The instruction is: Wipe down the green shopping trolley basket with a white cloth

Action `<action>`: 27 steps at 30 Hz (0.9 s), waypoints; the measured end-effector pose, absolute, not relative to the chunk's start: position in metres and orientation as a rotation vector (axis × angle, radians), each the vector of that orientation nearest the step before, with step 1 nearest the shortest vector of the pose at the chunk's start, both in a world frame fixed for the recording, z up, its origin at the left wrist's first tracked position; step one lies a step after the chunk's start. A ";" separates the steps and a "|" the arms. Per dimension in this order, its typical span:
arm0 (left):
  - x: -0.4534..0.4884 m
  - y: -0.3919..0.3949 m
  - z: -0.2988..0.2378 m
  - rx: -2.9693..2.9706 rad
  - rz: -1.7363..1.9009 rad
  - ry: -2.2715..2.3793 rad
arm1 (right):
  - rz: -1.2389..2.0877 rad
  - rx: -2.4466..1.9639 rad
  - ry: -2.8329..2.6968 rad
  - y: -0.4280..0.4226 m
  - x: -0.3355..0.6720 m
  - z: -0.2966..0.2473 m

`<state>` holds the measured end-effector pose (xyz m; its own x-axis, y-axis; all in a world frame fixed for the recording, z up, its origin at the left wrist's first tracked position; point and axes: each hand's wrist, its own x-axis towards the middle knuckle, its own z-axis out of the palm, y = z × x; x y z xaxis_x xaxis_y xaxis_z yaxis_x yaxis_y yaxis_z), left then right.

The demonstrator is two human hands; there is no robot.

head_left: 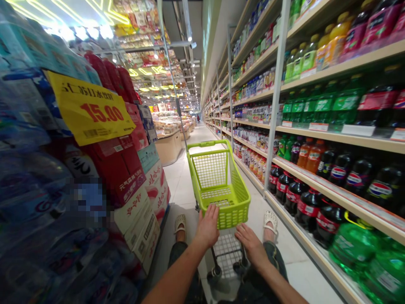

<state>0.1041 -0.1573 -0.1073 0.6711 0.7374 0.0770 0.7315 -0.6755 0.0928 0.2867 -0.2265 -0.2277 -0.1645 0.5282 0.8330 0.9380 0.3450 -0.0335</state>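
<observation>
A small shopping cart stands in front of me, with a bright green plastic basket [228, 215] on top and a grey wire rack [228, 253] below. My left hand [209, 226] is at the basket's near end, its fingers hooked over the rim and its thumb on the outer left. Just under the basket's near right corner is my right hand [251, 245]. Its fingers are slightly bent and apart, close to the cart's frame; whether they touch it is unclear. The basket has nothing in it. Dark wheels [214, 273] show beneath the rack.
On the right run long shelves [332, 141] of bottled drinks, large cola bottles [308, 207] lowest. Stacked drink packs and cartons [136, 219] rise close on the left under a yellow price sign [95, 109]. My shoes [180, 223] flank the cart. Ahead, the tiled aisle [198, 135] passes display counters [169, 145].
</observation>
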 end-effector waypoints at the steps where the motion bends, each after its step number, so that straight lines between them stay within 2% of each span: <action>1: 0.103 -0.157 -0.108 2.825 0.151 1.265 | -0.658 -1.298 -1.791 -0.227 0.289 -0.219; 6: 0.099 -0.155 -0.104 2.800 0.085 1.382 | -0.694 -1.303 -1.627 -0.210 0.302 -0.181; 12: 0.091 -0.148 -0.100 2.789 0.010 1.345 | -0.618 -1.295 -1.765 -0.215 0.294 -0.229; 19: 0.091 -0.148 -0.095 2.711 0.011 1.328 | -0.613 -1.195 -1.632 -0.194 0.290 -0.149; 25: 0.088 -0.149 -0.095 2.690 0.070 1.286 | -0.539 -1.183 -1.837 -0.207 0.274 -0.206; 27: 0.088 -0.148 -0.096 2.685 0.094 1.279 | -0.525 -1.186 -1.817 -0.210 0.267 -0.206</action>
<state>0.0875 -0.1484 -0.0964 0.6311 0.7756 -0.0144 0.7651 -0.6194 0.1761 0.2672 -0.2100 -0.2056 -0.1588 0.5127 0.8437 0.8836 0.4551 -0.1103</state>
